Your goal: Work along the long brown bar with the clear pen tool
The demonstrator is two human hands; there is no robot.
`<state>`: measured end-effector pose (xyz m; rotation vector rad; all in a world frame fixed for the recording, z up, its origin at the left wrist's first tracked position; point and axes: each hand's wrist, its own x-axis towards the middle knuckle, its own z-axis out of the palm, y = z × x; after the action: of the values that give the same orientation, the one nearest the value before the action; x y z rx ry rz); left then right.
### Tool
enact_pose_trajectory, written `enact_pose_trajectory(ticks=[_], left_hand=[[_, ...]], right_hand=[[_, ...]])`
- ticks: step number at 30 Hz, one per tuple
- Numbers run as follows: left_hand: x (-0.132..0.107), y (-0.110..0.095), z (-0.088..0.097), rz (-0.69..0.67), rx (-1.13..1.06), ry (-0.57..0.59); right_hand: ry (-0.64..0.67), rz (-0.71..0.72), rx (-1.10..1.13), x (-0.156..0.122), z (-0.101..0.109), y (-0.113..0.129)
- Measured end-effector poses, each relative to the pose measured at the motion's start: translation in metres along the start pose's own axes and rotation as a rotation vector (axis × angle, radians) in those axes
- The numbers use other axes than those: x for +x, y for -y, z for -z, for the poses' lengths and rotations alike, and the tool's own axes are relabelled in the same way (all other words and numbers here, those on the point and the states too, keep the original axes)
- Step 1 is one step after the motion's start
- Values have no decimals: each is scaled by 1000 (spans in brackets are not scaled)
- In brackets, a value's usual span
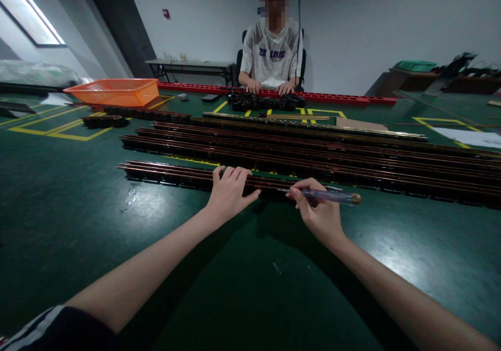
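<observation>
In front of me lies a long black strip with thin copper-coloured rods (pixel 168 173) along its top. My left hand (pixel 230 191) grips it near the middle, fingers bent over the far edge and thumb on the near side. My right hand (pixel 319 207) is closed around the clear handle of a slim screwdriver (pixel 332 196) with a brass-coloured end cap. The screwdriver lies nearly level, its tip pointing left to the strip's rods. Whether the tip touches a rod, I cannot tell.
Several similar rod-topped strips (pixel 274 150) lie just beyond, on a green table (pixel 78 184) with yellow marked lines. An orange basket (pixel 113 92) stands far left. Across the table, a person (pixel 272 53) sits with both hands at dark parts (pixel 266 101), before a red rail (pixel 352 99).
</observation>
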<state>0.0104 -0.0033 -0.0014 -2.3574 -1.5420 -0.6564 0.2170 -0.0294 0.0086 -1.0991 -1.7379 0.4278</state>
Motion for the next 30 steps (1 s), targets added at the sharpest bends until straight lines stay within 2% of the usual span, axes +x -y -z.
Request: enact_pose_trajectory(ticks=[5, 19, 30], left_hand=[[0, -2, 0, -2, 6, 7], [0, -2, 0, -9, -5, 16], [-1, -1, -3, -2, 11, -21]], right_hand=[[-3, -4, 2, -1, 0, 0], [-142, 26, -36, 0, 1, 0], [-82, 15, -41, 0, 1, 2]])
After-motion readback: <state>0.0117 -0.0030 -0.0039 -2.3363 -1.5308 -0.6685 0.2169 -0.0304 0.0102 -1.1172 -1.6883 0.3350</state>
